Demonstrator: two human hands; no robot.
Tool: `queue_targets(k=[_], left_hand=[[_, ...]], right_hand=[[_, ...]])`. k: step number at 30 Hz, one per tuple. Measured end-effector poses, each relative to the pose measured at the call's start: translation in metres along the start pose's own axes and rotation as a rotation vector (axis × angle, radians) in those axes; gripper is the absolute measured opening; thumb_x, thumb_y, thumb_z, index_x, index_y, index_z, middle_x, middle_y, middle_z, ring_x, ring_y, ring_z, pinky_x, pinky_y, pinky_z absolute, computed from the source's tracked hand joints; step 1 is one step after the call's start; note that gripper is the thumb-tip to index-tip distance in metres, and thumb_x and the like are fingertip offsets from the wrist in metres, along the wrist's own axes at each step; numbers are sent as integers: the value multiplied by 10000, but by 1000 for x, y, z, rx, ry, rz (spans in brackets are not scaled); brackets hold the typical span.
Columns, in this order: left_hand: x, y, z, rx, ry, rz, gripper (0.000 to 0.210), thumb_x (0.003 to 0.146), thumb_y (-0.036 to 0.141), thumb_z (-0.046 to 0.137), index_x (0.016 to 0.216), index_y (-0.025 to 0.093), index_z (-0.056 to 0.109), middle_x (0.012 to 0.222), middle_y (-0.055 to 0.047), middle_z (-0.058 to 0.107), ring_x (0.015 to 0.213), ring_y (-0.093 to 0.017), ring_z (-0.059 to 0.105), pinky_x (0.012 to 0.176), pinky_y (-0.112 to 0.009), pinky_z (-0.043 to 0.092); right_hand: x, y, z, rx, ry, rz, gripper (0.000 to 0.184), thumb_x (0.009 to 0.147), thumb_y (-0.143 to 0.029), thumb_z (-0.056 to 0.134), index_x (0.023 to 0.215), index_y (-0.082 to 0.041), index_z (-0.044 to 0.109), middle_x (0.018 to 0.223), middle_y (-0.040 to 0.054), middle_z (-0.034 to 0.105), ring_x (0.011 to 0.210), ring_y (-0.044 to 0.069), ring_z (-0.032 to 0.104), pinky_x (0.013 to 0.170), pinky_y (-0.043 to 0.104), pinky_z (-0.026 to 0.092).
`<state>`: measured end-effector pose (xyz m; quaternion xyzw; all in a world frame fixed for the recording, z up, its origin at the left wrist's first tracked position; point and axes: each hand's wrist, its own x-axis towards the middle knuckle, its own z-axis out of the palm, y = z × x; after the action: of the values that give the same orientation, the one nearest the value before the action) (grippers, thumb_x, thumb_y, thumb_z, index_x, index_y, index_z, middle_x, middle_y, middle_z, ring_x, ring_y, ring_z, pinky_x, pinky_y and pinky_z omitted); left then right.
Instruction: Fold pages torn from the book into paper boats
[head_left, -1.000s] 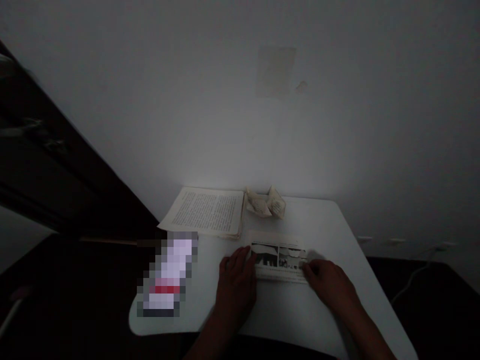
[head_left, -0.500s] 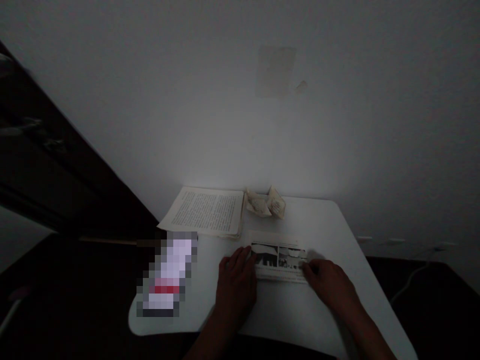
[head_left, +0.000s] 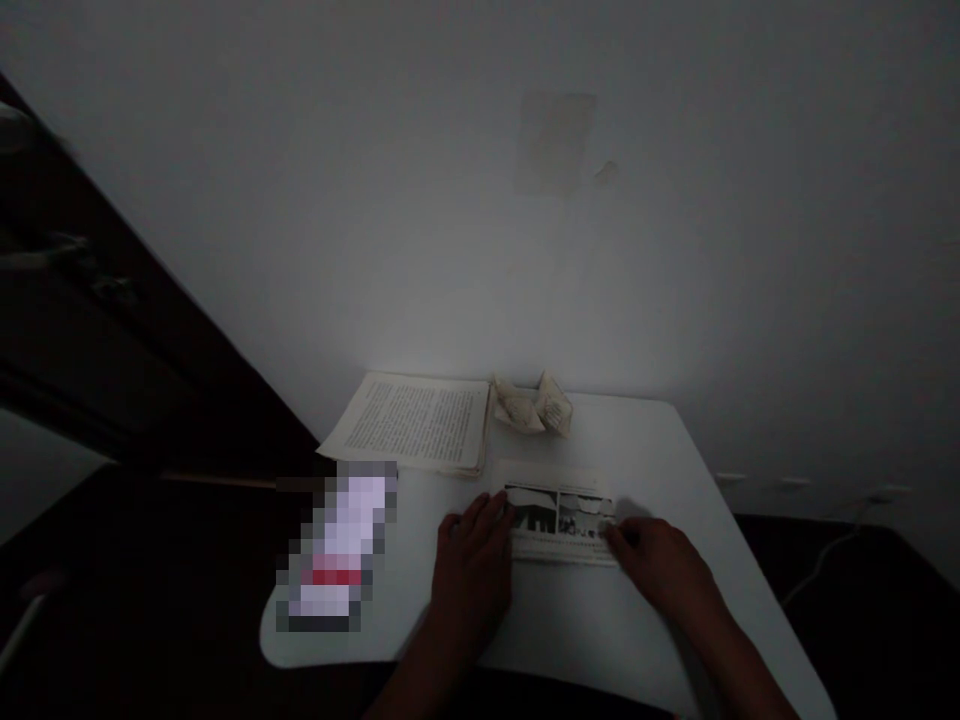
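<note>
A printed sheet of paper [head_left: 559, 548] with dark pictures lies on the white table in front of me, apparently folded. My left hand [head_left: 474, 550] rests with outstretched fingers along its left edge, fingertips on the paper. At the opposite edge, my right hand [head_left: 660, 560] pinches the sheet between thumb and curled fingers. Behind the sheet stands a folded paper shape [head_left: 532, 408] with pointed flaps, made from printed paper. To its left is a stack of printed pages [head_left: 416, 425].
A blurred-out phone-like object [head_left: 337, 545] lies on the left of the white table [head_left: 637, 430], near its rounded corner. The table's back edge is close to a grey wall [head_left: 420, 220]. A dark door [head_left: 112, 300] stands on the left; a cable [head_left: 821, 570] hangs on the right.
Both hands stay at the sheet's edges with hardly any movement. The whole view has shifted very slightly.
</note>
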<state>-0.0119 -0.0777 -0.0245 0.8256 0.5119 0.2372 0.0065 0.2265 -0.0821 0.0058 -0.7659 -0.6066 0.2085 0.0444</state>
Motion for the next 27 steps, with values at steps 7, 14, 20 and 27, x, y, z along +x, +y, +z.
queue_targets(k=[7,14,20,27], left_hand=[[3,-4,-12,-14,-114,4,411,817,131,463,1202,250,539,1314,-45,508,1202,-258,445,911,-466,358],[6,-6,-21,-47,-156,22,434,799,142,494,1214,266,523,1323,-44,498,1206,-257,436,915,-474,356],[4,-8,-18,-79,-165,6,440,810,132,469,1230,259,508,1343,-41,477,1228,-255,406,937,-490,330],[4,-8,-17,-60,-119,34,431,811,127,464,1222,243,524,1320,-66,496,1205,-261,430,911,-462,359]], right_hand=[[-6,-6,-12,-27,28,17,377,837,-489,408,751,-227,665,812,59,704,784,234,646,625,306,414],[0,-38,-31,-181,175,-116,218,772,-403,552,861,-224,638,878,46,687,817,216,626,637,286,411],[41,-69,-26,-249,-45,-400,203,768,-390,583,791,-213,679,850,50,699,803,197,621,658,268,409],[51,-82,-16,-274,-137,-497,268,707,-485,626,752,-227,681,798,32,701,767,196,627,638,259,425]])
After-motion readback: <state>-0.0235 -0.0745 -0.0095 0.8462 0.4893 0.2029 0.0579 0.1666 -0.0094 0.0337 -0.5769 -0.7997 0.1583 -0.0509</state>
